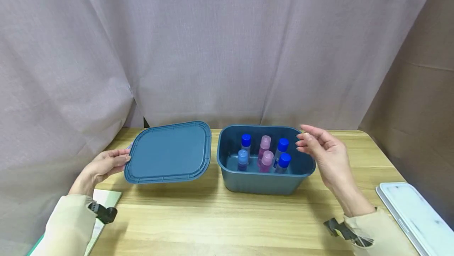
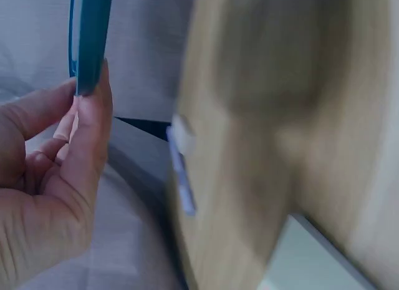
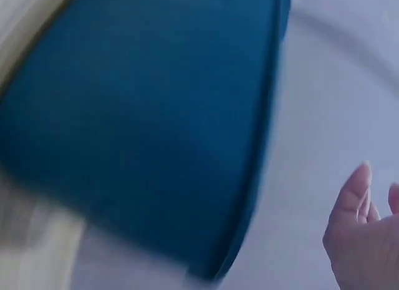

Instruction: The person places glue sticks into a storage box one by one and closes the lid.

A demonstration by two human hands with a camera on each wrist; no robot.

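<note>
Your left hand [image 1: 103, 165] pinches the left edge of the lid [image 1: 169, 152], thumb on one face and fingers curled under the other, as the left wrist view shows with the rim [image 2: 90, 40] caught between the fingertips. The lid sits left of centre in the head view, tilted, its far edge raised and its near edge low over the desk [image 1: 220, 216]; whether that near edge touches the wood you cannot tell. It looks like thin moulded plastic: light, fairly stiff, smooth on the flat and so likely slippery there. The ribbed rim is the better place to hold, and a grip at one edge alone will let it swing, so a second hold on the opposite rim would probably steady it. Your right hand [image 1: 324, 155] hangs open at the right rim of the bin [image 1: 264, 181], fingers relaxed and holding nothing, seemingly just clear of the wall. The bin stands just right of the lid, middle of the frame, with six small bottles [image 1: 264, 153] upright inside, blue and pink caps. These look light and tippy, so judge the bin as easy to lift but best taken by both long sides and kept level.
</note>
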